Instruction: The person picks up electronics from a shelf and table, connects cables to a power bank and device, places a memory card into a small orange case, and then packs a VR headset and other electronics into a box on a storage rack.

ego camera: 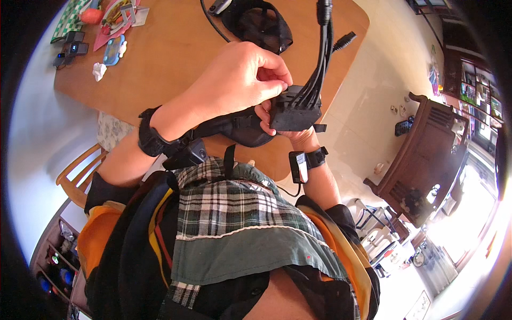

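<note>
My right hand [300,134] is under a black box [295,120] with several black cables [320,68] coming out of it, and its fingers curl round the left side. My left hand [248,76] reaches over from the left, thumb and forefinger pinched at the box's upper left corner; whether something small is between them is hidden. Each wrist has a black strap with a small device, one black [186,155] at the left and one with a shiny face [299,167] at the right. A black padded strap [244,130] lies behind and below the hands.
On the wooden table [172,52] lie a black mesh headgear [260,24], a blue case [114,50], a crumpled tissue [99,71], small black devices [76,48] and a pink-rimmed tray [104,34]. A wooden chair [80,172] stands left, a dark wooden bench [420,148] right.
</note>
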### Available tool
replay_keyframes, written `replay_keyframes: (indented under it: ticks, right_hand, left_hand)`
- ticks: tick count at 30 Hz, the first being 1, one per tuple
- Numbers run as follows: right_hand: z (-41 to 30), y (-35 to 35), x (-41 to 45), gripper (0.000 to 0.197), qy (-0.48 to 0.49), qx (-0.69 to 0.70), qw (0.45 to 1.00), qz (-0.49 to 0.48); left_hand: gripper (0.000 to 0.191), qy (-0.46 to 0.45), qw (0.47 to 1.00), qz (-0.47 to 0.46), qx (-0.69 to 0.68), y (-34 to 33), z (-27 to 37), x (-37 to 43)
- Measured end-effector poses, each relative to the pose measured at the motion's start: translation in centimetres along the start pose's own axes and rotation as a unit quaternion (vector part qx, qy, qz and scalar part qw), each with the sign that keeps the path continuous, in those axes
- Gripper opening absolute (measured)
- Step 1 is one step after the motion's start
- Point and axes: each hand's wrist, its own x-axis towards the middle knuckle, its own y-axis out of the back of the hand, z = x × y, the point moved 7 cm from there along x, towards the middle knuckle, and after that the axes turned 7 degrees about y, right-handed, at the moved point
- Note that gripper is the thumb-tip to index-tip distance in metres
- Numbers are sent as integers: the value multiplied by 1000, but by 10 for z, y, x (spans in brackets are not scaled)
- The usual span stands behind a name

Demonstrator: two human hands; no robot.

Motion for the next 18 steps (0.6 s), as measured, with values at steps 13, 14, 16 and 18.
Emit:
replay_keyframes:
  ticks: [13,14,16,18]
  right_hand:
    - [7,-6,10,85,-27,-39,999,3]
    - [7,-3,7,87,-4,-63,995,75]
    - [5,7,3,92,0,-86,988,128]
    - [5,7,1,92,4,-86,986,141]
  left_hand:
    - [6,-53,990,12,134,15,1,2]
    - [6,-44,992,5,121,16,-3,2]
    - [6,-13,994,-19,106,17,-9,2]
    - [6,-5,994,-22,107,18,-8,0]
